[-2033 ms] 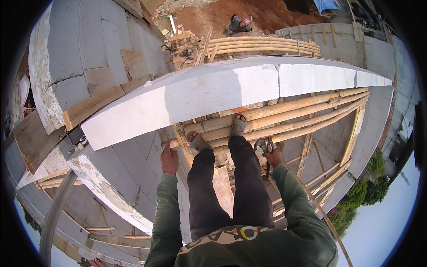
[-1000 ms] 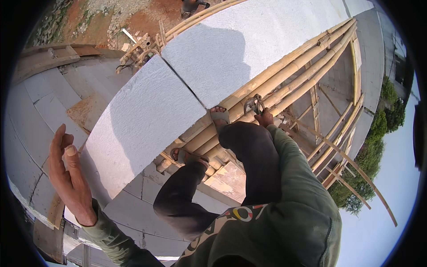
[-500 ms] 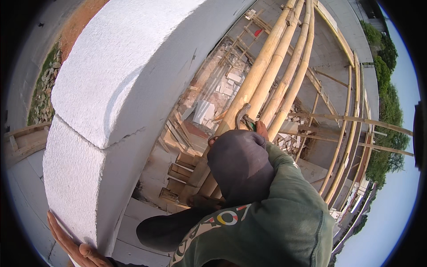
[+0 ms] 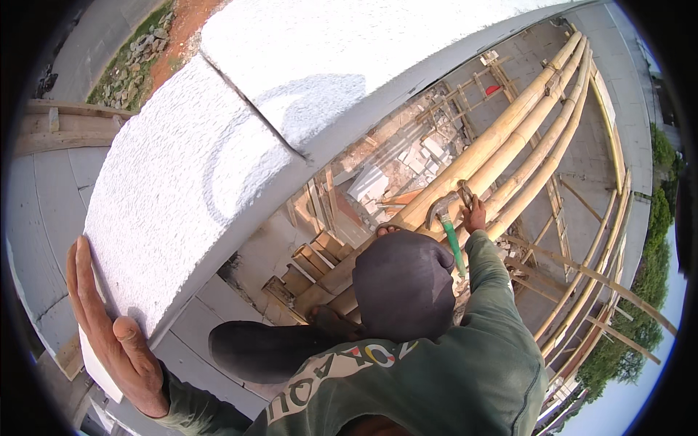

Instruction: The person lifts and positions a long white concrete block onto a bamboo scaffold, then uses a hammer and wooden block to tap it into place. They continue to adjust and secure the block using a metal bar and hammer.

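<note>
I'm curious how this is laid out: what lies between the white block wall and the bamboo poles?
The head view shows an open gap between the wall and poles, with wooden planks and pale block pieces visible below.

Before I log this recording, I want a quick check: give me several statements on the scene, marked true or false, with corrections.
1. The left hand is at the white block wall. True.
2. The right hand is on the wall too. False: it is by the bamboo poles.
3. A hammer shows left of the right hand. True.
4. Its handle is red. False: it is green.
5. No trees show. False: trees stand toward the right edge.
</note>
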Demonstrator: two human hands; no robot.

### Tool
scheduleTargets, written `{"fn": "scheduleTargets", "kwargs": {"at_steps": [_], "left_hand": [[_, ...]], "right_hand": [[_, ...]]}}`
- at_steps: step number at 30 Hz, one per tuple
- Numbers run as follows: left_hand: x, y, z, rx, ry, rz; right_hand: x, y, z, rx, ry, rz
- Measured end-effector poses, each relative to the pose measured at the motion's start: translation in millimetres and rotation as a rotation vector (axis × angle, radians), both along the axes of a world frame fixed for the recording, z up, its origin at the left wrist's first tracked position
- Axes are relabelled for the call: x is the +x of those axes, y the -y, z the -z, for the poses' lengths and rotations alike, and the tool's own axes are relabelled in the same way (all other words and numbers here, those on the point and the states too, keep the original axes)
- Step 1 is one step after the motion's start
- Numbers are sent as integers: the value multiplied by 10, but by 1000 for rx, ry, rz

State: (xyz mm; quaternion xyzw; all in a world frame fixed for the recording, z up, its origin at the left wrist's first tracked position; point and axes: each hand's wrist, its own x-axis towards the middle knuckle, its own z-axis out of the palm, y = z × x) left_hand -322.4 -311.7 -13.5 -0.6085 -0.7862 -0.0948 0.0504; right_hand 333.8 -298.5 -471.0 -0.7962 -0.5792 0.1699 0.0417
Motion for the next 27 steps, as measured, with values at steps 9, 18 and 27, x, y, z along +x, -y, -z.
{"fn": "scheduleTargets", "kwargs": {"at_steps": [9, 18, 27], "left_hand": [[-396, 94, -280, -138, 47, 84], [-926, -714, -176, -112, 485, 284], [-984, -736, -150, -135, 468, 188]], "right_hand": [[-1781, -1773, -3340, 1113, -1, -491], [-4364, -2776, -5216, 545, -115, -1763], [-4987, -2754, -4869, -178, -194, -1923]]}}
